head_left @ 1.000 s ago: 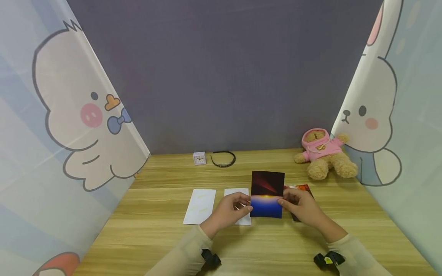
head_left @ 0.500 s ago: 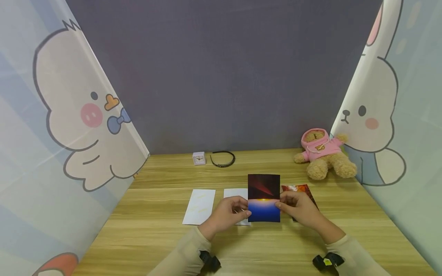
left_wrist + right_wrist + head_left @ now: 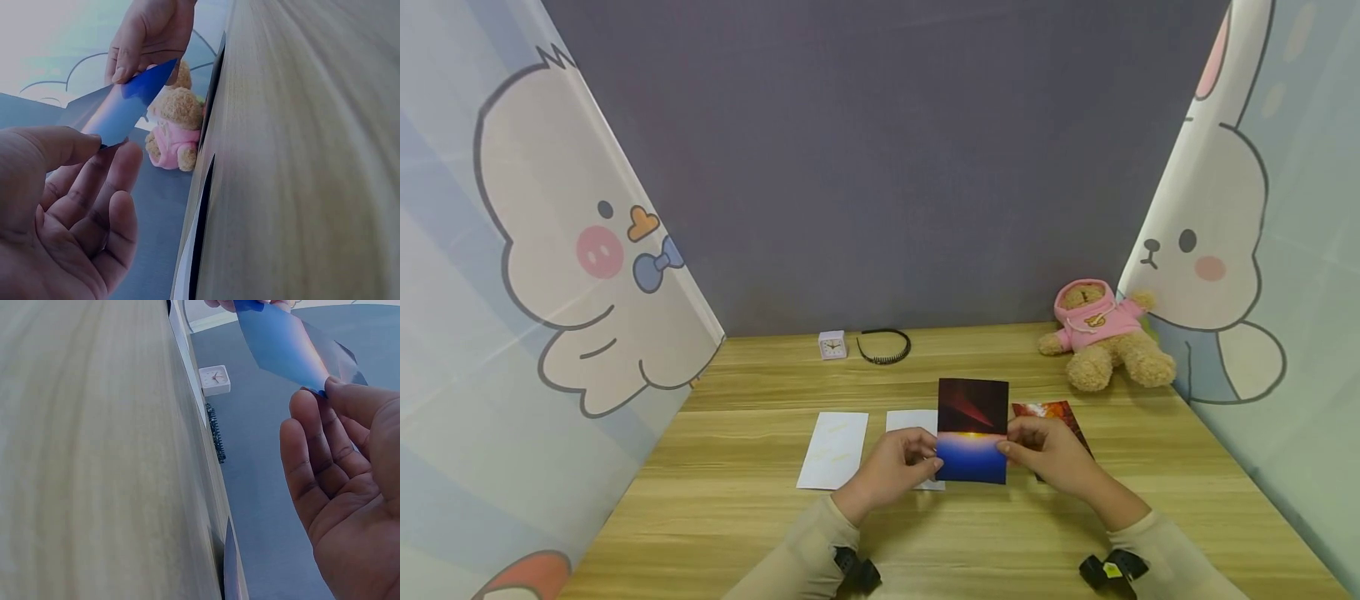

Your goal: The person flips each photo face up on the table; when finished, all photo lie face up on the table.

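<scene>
A card with a dark red top and a blue lower half (image 3: 972, 417) is held up above the table, its picture facing the head camera. My left hand (image 3: 891, 467) pinches its left edge between thumb and fingers, and my right hand (image 3: 1051, 454) pinches the right edge. In the left wrist view the card (image 3: 125, 103) looks slightly bent, clear of the tabletop. A white sheet (image 3: 832, 450) lies at the left; another white sheet (image 3: 898, 419) is partly hidden behind my left hand. Behind my right hand lies a red and orange picture card (image 3: 1058, 410).
A small white clock (image 3: 832, 345) and a black toothed headband (image 3: 889, 359) are at the back of the wooden table (image 3: 760, 533). A teddy bear in a pink hoodie (image 3: 1101, 325) sits at the back right, beside the cartoon-printed side curtain.
Compared with a second ago, the card and both hands have shifted slightly left and a little nearer to me, and the card now looks straighter. Both hands have kept their pinch.
</scene>
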### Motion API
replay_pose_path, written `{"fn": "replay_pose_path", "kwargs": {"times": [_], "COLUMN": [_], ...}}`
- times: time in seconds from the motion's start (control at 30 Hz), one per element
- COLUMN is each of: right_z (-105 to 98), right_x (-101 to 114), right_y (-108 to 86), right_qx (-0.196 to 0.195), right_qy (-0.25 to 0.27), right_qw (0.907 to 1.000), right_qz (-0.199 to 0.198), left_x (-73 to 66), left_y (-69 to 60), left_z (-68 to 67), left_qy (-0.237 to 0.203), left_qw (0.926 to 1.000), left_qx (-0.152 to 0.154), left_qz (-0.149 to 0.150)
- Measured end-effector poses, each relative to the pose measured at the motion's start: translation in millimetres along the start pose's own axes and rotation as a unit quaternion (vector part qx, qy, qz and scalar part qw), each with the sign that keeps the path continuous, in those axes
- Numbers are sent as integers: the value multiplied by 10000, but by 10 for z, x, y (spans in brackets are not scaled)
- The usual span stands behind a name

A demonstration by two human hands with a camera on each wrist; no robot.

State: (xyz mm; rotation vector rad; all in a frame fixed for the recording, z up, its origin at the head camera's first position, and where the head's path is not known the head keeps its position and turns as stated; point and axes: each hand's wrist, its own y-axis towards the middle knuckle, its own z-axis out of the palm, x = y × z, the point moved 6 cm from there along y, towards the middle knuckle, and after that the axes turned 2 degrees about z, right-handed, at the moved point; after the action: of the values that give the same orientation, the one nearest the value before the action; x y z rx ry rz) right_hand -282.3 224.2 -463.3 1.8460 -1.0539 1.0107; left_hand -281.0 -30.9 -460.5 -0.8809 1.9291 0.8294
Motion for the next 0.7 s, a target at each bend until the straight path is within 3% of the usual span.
{"fn": "replay_pose_path", "kwargs": {"times": [0.2,0.37,0.7], "right_z": [-26,-57,-139], "right_x": [3,5,48], "right_y": [1,-4,30], "right_qx": [-228,-457,-830], "right_qy": [-339,-63,266], "right_qw": [9992,9989,9921], "right_qz": [-18,-122,-900], "left_x": [11,10,16], "left_y": [-1,-9,7], "left_z": [-24,-43,-60], "left_qy": [43,98,232], "left_qw": [9997,9989,9973], "left_qx": [-230,-440,-662], "left_qz": [23,-97,-210]}}
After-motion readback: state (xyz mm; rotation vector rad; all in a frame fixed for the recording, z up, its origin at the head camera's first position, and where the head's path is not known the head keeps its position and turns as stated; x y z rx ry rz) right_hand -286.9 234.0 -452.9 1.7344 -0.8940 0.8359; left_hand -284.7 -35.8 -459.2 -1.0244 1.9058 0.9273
